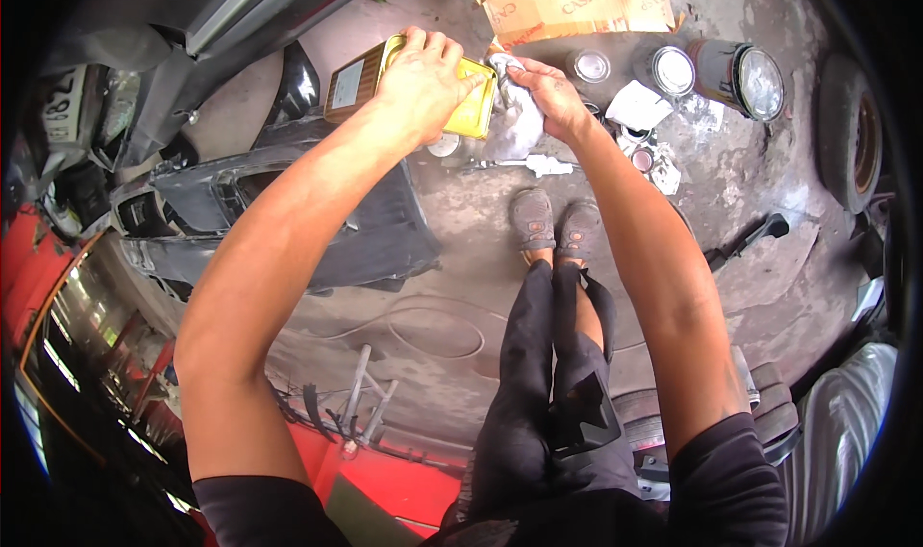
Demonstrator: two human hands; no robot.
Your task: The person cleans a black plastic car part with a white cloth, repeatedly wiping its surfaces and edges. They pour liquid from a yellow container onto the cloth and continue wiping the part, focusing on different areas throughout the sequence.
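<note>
A rectangular tin can [471, 114] with a yellow top and a brown side lies tilted in front of me, held off the floor. My left hand [423, 81] is wrapped over it, fingers across the far edge. In my right hand [546, 93] is a crumpled whitish rag [517, 124], pinched close beside the can's yellow end. Whether the rag touches the can I cannot tell. Below the rag, a light-coloured spray gun [548, 165] lies on the floor. Part of a small round lid [444, 145] shows under the can.
Several paint cans, among them a large one [760, 81], stand at the far right near white paper [639, 107]. Flattened cardboard [577, 9] lies beyond. A dark car bumper [336, 220] is on the left, a tyre [851, 134] at right. A thin hose [433, 326] curls across the floor.
</note>
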